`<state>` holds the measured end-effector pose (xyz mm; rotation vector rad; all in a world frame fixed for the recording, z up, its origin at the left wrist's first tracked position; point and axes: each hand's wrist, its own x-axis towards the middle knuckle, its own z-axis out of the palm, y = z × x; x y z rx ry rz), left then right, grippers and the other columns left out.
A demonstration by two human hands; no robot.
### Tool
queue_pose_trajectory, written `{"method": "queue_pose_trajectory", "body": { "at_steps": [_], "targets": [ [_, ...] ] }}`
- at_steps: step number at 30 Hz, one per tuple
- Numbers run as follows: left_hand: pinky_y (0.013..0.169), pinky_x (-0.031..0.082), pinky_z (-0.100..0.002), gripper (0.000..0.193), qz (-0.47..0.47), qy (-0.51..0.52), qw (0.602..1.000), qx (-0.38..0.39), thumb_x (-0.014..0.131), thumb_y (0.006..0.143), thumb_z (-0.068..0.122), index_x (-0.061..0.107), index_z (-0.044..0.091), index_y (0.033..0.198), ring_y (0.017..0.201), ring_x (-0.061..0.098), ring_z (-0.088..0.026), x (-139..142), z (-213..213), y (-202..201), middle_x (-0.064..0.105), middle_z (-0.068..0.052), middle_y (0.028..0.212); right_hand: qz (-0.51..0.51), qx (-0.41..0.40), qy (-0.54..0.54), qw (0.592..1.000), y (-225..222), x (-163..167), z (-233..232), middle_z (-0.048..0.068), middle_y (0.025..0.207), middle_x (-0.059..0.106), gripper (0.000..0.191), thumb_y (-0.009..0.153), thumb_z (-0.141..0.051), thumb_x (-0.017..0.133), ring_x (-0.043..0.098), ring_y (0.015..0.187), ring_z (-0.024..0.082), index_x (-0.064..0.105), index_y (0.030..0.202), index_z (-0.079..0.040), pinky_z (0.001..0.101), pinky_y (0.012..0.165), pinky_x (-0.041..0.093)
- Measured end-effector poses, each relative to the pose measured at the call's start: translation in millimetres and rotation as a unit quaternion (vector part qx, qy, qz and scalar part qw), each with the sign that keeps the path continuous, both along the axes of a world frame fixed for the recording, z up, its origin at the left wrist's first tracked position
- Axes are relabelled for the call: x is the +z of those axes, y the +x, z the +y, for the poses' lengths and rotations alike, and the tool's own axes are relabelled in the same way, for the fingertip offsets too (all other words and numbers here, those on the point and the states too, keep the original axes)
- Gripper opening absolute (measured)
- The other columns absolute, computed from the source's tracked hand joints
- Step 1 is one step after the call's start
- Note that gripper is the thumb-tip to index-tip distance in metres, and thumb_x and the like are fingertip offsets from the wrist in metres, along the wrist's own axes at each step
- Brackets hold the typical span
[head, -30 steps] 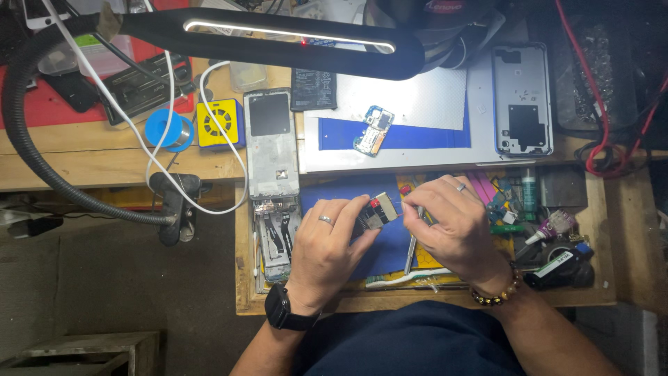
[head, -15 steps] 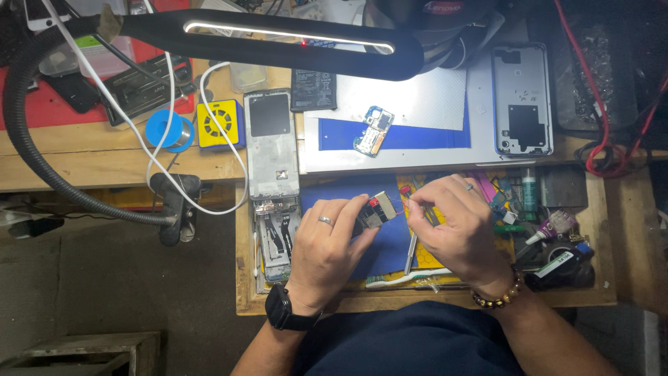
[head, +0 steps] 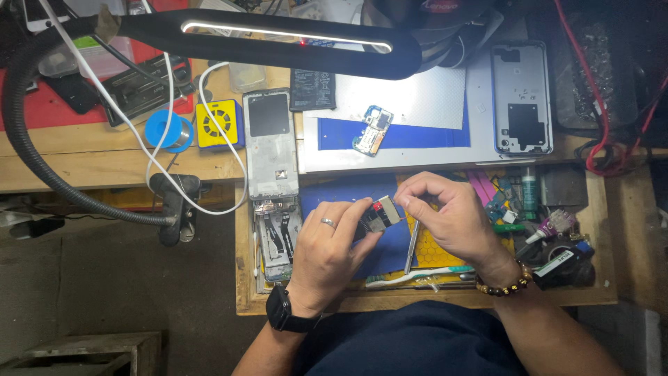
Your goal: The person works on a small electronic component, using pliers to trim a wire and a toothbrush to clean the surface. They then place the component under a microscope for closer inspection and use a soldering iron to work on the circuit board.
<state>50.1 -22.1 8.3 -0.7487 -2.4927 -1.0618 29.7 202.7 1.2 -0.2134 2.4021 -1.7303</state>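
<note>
A: Status on your hands?

B: Your left hand (head: 327, 251) is curled around a small dark part (head: 376, 217) with a red bit on top, fingers closed on it from the left. Your right hand (head: 445, 219) pinches in at the part's right end, thumb and forefinger nearly closed; can't tell if it grips the part itself or something tiny at its edge.

A: Where's the part?

B: Held between both hands, just above the blue mat (head: 348, 191) inside the open wooden drawer (head: 243, 278).

A: Drawer contents?

B: Left side: a stripped phone frame (head: 277, 237) standing lengthwise. Under your hands: the blue mat and a yellow mat (head: 431, 251). A toothbrush (head: 417, 276) lies along the front edge, tweezers (head: 411, 247) just beside your right wrist. Right end is crowded: a small green bottle (head: 530, 191), a small circuit board (head: 497, 209), a roll of dark tape (head: 557, 254).

A: Above the drawer?

B: On the grey work mat (head: 431, 104): a circuit board (head: 372, 130) and a phone back cover (head: 522, 97). Black lamp (head: 278, 42) overhangs it all.
</note>
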Motion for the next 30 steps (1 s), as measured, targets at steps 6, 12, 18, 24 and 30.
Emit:
{"method": "queue_pose_trajectory", "body": {
  "at_steps": [6,12,18,24,30],
  "targets": [
    [0.077,0.051,-0.038,0.048,-0.004,0.004,1.000,0.000,0.087,0.077,0.013,0.067,0.001,0.119,0.090,0.065,-0.025,0,0,1,0.068,-0.009,0.101,0.008,-0.006,-0.031,0.999,0,-2,1,0.007,0.104,0.074,0.013,0.098,-0.011,0.066,0.068,0.100,0.013,0.072,0.099,0.001,0.0279,0.091,0.054],
    [0.077,0.052,-0.038,0.048,-0.015,0.010,1.000,-0.002,0.087,0.077,0.013,0.067,0.001,0.118,0.088,0.065,-0.026,1,0,0,0.068,-0.010,0.101,-0.018,-0.042,-0.076,0.996,0,-3,-2,0.008,0.106,0.073,0.014,0.098,-0.009,0.066,0.067,0.099,0.012,0.073,0.100,0.003,0.0263,0.090,0.054],
    [0.078,0.053,-0.039,0.047,-0.021,0.019,1.000,0.000,0.087,0.077,0.013,0.067,0.001,0.117,0.089,0.065,-0.027,1,-1,1,0.068,-0.010,0.101,-0.035,-0.054,-0.068,0.996,5,-3,1,0.007,0.104,0.073,0.015,0.099,-0.009,0.063,0.067,0.096,0.011,0.073,0.104,0.002,0.0254,0.087,0.055],
    [0.079,0.053,-0.039,0.047,-0.026,0.022,0.999,-0.003,0.087,0.076,0.013,0.067,0.002,0.117,0.090,0.065,-0.027,2,0,1,0.068,-0.010,0.101,-0.075,-0.009,-0.155,0.985,6,-9,2,0.010,0.113,0.069,0.012,0.094,-0.004,0.065,0.067,0.100,0.012,0.071,0.102,0.003,0.0266,0.088,0.057],
    [0.078,0.052,-0.037,0.047,-0.026,0.012,1.000,-0.010,0.088,0.077,0.015,0.067,0.002,0.117,0.088,0.065,-0.025,2,0,1,0.068,-0.008,0.100,-0.070,-0.013,-0.122,0.990,5,-12,4,0.010,0.112,0.070,0.010,0.094,-0.004,0.067,0.067,0.097,0.011,0.072,0.098,0.003,0.0271,0.084,0.056]
  ]
}}
